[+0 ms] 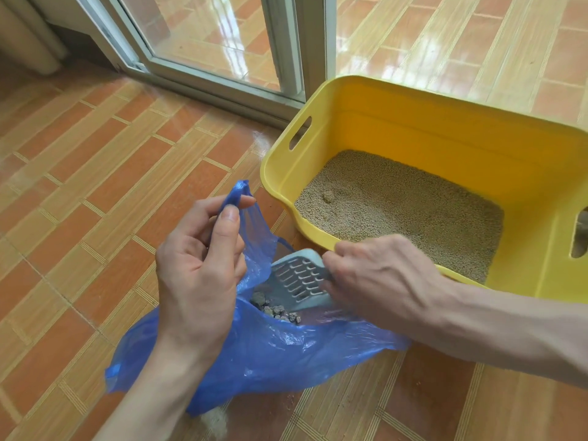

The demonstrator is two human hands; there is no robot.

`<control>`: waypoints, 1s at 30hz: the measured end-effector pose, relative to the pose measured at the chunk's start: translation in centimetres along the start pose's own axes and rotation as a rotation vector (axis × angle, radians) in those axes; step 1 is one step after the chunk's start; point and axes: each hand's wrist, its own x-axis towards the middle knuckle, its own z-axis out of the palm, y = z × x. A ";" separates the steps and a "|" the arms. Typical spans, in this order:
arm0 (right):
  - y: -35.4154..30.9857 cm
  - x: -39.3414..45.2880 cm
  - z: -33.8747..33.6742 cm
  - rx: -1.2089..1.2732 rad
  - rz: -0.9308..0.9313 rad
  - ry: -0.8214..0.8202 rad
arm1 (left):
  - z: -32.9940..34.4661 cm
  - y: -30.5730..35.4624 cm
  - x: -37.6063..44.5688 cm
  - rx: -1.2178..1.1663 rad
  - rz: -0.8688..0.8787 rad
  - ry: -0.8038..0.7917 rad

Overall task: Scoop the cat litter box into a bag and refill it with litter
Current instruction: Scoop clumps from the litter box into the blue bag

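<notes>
Head view shows your left hand (pixel 197 268) pinching the blue bag (pixel 270 351) open, so keep its mouth raised while your right hand (pixel 375 275), gripping the scoop (pixel 299 278), tips clumps (pixel 273 310) in, beside the litter box (pixel 445 132).

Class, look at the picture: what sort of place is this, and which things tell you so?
Probably a home, by a balcony or patio door: a glass sliding door, orange tiled floor, and a yellow plastic cat litter box set on it.

Both forearms bare, no sleeves; left hand (pixel 199 268) and right hand (pixel 378 275) ungloved
</notes>
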 end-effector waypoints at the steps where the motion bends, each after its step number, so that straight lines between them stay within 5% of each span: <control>1: 0.8 -0.4 -0.9 0.012 0.040 0.004 | 0.1 -0.1 0.0 0.000 -0.002 0.001; 9: 10.0 1.1 -4.1 -0.079 0.312 0.048 | 0.7 -0.7 0.2 0.035 -0.022 -0.009; 16: 17.2 6.3 0.0 -0.156 0.318 0.022 | 0.3 -1.1 0.2 0.043 -0.063 -0.003; 30: 15.9 12.4 2.6 -0.301 0.117 -0.115 | -0.2 -1.0 -0.1 0.035 -0.081 0.015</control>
